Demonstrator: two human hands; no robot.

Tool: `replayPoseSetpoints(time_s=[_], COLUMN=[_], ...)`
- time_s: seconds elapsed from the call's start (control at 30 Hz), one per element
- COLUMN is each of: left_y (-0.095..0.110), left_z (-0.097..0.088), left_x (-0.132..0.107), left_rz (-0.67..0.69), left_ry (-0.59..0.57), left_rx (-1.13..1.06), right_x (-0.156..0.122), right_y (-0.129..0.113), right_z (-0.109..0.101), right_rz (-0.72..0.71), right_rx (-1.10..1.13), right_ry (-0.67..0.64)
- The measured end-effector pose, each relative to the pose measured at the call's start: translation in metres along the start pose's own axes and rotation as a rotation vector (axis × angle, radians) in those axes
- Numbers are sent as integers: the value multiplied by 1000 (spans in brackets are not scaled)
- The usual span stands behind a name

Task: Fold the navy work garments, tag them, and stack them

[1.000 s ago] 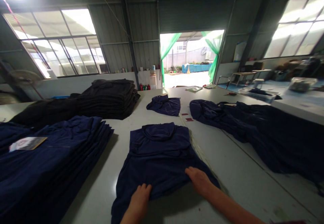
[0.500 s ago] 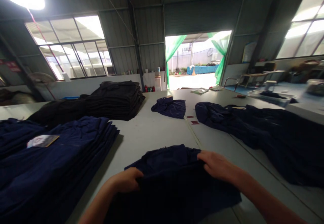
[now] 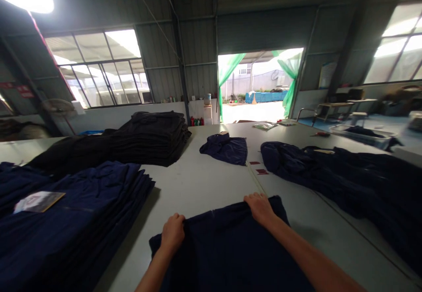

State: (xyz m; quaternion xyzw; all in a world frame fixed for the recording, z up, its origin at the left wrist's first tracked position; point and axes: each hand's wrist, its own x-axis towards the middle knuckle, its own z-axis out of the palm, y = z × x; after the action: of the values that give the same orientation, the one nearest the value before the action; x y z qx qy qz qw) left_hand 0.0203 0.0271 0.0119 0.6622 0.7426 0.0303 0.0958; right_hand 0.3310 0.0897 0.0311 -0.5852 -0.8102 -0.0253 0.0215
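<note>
A navy garment (image 3: pixel 224 252) lies spread over the near side of the table, its far edge running between my hands; its kind cannot be made out. My left hand (image 3: pixel 173 231) is closed on that edge near the left corner. Farther right, my right hand (image 3: pixel 260 208) grips the same edge, with some cloth sticking out beyond it. Both thumbs are hidden. Beyond the hands sits a small crumpled navy cloth piece (image 3: pixel 227 147), and two dark red scraps (image 3: pixel 262 172) lie beside it.
A stack of folded navy garments (image 3: pixel 99 213) with a printed tag (image 3: pixel 39 201) stands at left, a black garment stack (image 3: pixel 158 136) behind it. Another navy garment (image 3: pixel 343 169) stretches along the right of the pale table (image 3: pixel 184 182). Plastic packets (image 3: pixel 265 125) lie at the far edge.
Both hands have moved with the garment's edge: the left up, the right slightly left. The cloth, bunched before, now lies flatter and straighter. The view has tilted slightly up.
</note>
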Motion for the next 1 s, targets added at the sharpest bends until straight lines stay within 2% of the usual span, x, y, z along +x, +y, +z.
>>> replayPoseSetpoints(time_s=[0.2,0.33,0.4,0.47,0.53,0.63,0.7,0.8,0.9,1.0], left_y=[-2,-2,-2,-1,0,2,5,11,15,18], left_z=[43,70,80,84,80,67,59,57,55,40], left_x=[28,42,46,50,56,64,66,62,52,40], left_rz=[-108,-156,-154,-161,-186,-173,-108,-56,-35,4], left_ry=[25,38,73,75,0,-169,-258,-358,-396,-345], left_rx=[10,6,-3,-52,-160,-276,-239,-164,-157,-145], right_x=[35,46,47,49,53,62,65,60,47,37], right_y=[-3,-1,1,3,4,3,-2,-13,-23,-24], right_z=[59,104,123,132,131,114,101,90,83,63], right_rz=[34,64,83,94,104,76,1,-91,-108,-125], right_rx=[10,51,74,97,141,250,295,229,154,152], right_ry=[8,-9,23,52,3,-174,-286,-390,-396,-353])
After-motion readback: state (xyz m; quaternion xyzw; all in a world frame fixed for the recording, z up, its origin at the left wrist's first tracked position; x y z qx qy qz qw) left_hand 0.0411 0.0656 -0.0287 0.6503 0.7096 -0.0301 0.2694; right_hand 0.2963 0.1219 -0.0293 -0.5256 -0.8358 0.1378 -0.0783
